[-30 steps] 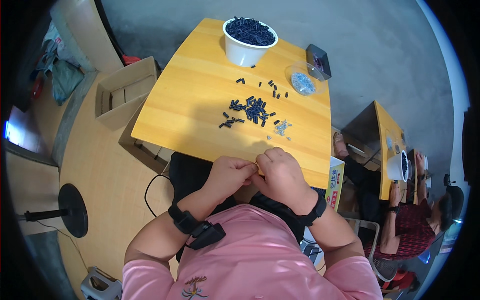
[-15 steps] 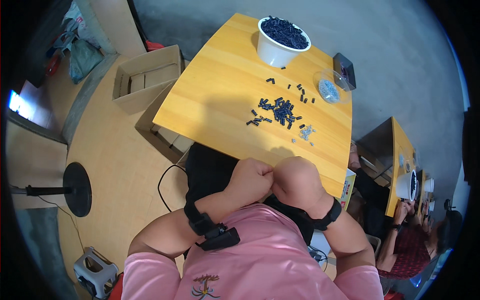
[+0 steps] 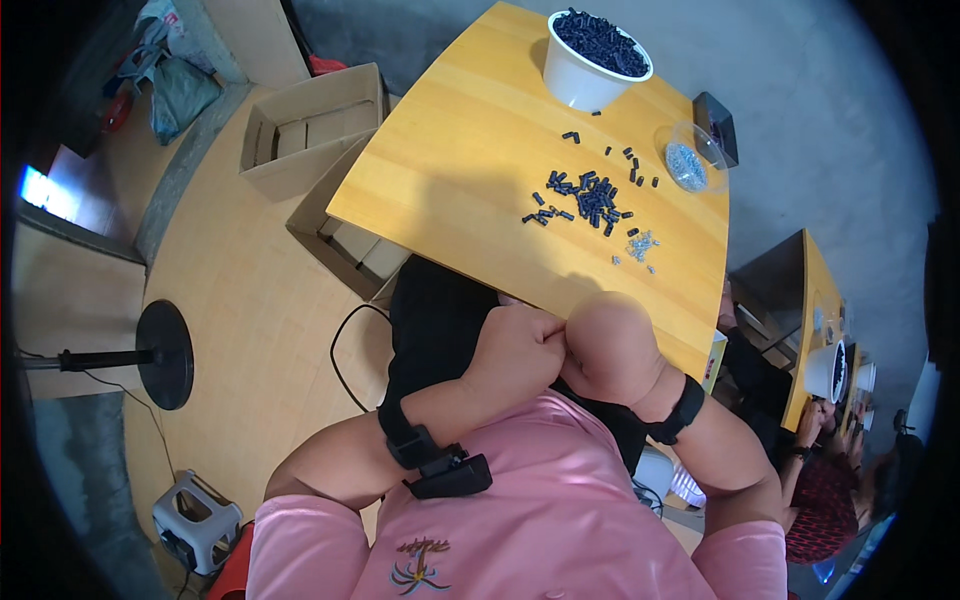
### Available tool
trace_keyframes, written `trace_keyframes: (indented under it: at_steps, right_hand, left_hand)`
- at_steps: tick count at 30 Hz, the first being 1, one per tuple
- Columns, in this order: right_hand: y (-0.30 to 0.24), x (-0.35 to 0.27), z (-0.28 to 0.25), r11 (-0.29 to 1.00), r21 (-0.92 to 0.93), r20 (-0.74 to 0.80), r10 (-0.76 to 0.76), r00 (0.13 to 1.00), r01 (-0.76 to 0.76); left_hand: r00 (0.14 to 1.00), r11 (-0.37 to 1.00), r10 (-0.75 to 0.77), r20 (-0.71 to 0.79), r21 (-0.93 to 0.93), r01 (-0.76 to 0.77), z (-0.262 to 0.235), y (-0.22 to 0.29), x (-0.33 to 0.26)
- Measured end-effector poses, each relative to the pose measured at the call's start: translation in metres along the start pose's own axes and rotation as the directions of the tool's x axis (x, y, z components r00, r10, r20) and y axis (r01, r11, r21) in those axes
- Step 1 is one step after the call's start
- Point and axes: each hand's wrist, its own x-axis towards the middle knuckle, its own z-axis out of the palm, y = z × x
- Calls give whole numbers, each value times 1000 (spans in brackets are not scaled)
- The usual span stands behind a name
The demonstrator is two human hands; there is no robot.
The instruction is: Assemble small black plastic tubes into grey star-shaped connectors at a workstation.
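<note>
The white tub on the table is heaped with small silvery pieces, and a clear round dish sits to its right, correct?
Not quite: the head view shows the white tub heaped with small black pieces; the clear round dish does sit to its right.

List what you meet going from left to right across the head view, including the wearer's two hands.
Round black stand base, upper cardboard box, left hand, right hand, clear bowl, co-worker's red patterned shirt.
</note>
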Motion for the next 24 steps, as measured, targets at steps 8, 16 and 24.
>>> trace_keyframes:
  at_steps: [8, 16, 24]
  right_hand:
    - [-8, 29, 11, 997, 74, -14, 14, 1000, -13]
    - [15, 10, 13, 929, 261, 106, 244, 964, -263]
    - [13, 2, 24, 928, 234, 197, 245, 949, -288]
  left_hand:
    - [956, 856, -287, 64, -431, 286, -20, -23, -2]
    - [681, 531, -690, -244, -811, 247, -149, -99, -38]
    - [595, 342, -762, -254, -939, 36, -209, -206, 11]
